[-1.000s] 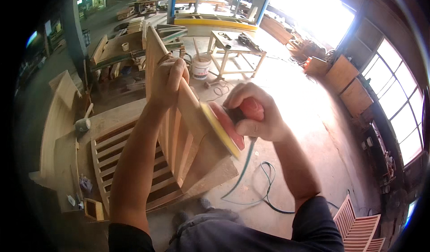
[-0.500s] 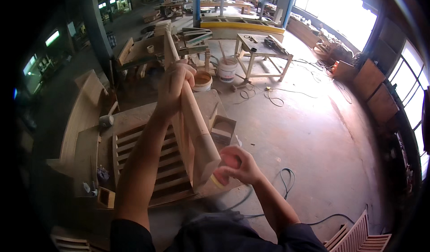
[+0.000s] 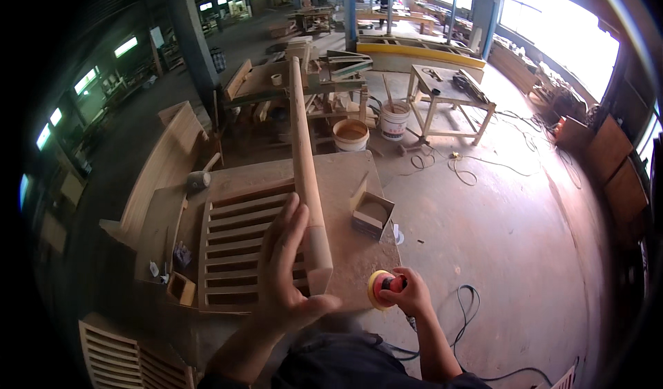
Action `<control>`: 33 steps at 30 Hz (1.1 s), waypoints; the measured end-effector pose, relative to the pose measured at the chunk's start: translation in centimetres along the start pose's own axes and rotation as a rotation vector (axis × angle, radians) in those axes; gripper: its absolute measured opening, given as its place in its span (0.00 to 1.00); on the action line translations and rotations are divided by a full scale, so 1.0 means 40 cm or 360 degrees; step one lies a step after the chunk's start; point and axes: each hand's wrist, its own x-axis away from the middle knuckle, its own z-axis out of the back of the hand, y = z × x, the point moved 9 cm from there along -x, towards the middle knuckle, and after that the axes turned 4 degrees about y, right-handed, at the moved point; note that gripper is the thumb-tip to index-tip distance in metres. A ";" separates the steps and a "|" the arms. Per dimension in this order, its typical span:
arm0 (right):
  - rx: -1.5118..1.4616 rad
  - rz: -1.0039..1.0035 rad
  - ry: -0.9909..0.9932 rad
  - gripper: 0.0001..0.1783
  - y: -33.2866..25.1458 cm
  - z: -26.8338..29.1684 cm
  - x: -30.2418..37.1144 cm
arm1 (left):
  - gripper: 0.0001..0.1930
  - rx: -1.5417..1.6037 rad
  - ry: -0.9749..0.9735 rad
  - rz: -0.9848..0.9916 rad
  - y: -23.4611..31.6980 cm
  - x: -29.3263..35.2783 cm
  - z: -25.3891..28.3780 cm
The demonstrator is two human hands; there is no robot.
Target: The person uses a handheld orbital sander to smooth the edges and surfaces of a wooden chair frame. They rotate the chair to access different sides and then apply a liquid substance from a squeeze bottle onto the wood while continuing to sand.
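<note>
A long rounded wooden rail (image 3: pixel 309 182) stretches away from me above the worktable, its squared end nearest me. My left hand (image 3: pixel 284 268) is open beside the near end, fingers extended and thumb spread; whether the palm touches the wood is hidden. In my right hand (image 3: pixel 414 296) is a small red sander (image 3: pixel 391 287) with a round yellow pad. The pad faces left, apart from the rail. Below and left of the rail lies a slatted wooden frame (image 3: pixel 238 233) on the dusty worktable (image 3: pixel 349 264).
An open small box (image 3: pixel 373 213) sits on the table's right part. A mallet (image 3: pixel 199 179) and a curved wooden panel (image 3: pixel 166 161) are at the left. Two buckets (image 3: pixel 351 135) stand beyond the table. A hose (image 3: pixel 472 306) loops over the floor at the right.
My left hand has let go of the rail farther up and come back toward its near end, opening. My right hand has drawn the sander away from the rail's end, to the right.
</note>
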 end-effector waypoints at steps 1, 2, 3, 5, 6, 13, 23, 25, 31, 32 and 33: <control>0.0032 -0.0007 -0.0016 0.41 -0.005 0.005 -0.002 | 0.46 -0.0169 0.0055 -0.0067 0.041 -0.012 0.008; 0.0022 0.0011 -0.0035 0.40 -0.014 0.006 -0.008 | 0.42 -0.0236 0.0097 -0.0091 0.046 -0.017 0.008; 0.0016 0.0015 -0.0038 0.39 -0.016 0.011 -0.012 | 0.38 -0.0284 0.0135 -0.0121 0.044 -0.023 -0.003; -0.0006 0.0026 -0.0056 0.38 -0.020 0.020 -0.017 | 0.34 -0.0348 0.0195 -0.0138 0.042 -0.027 -0.022; -0.0031 0.0041 -0.0085 0.38 -0.027 0.012 -0.015 | 0.32 -0.0382 0.0218 -0.0121 0.045 -0.022 -0.023; -0.0064 0.0042 -0.0197 0.39 -0.026 0.003 0.000 | 0.35 -0.0450 0.0444 0.0044 0.038 -0.002 -0.035; -0.0019 0.0017 -0.0120 0.48 0.069 0.036 0.066 | 0.43 -0.0263 0.0452 0.0259 -0.002 0.022 -0.055; -0.0098 -0.0150 -0.0125 0.49 0.068 0.059 0.096 | 0.43 -0.0109 0.0431 0.0229 -0.012 0.017 -0.056; -0.0154 -0.0235 0.0021 0.49 0.124 0.090 0.166 | 0.38 -0.0131 0.0526 0.0244 0.031 0.087 0.007; -0.0179 -0.0206 0.0028 0.49 0.119 0.097 0.167 | 0.37 -0.0205 0.0536 0.0225 0.048 0.115 0.024; -0.0187 -0.0177 0.0019 0.49 0.123 0.098 0.164 | 0.34 -0.0106 0.0546 0.0368 0.062 0.156 0.038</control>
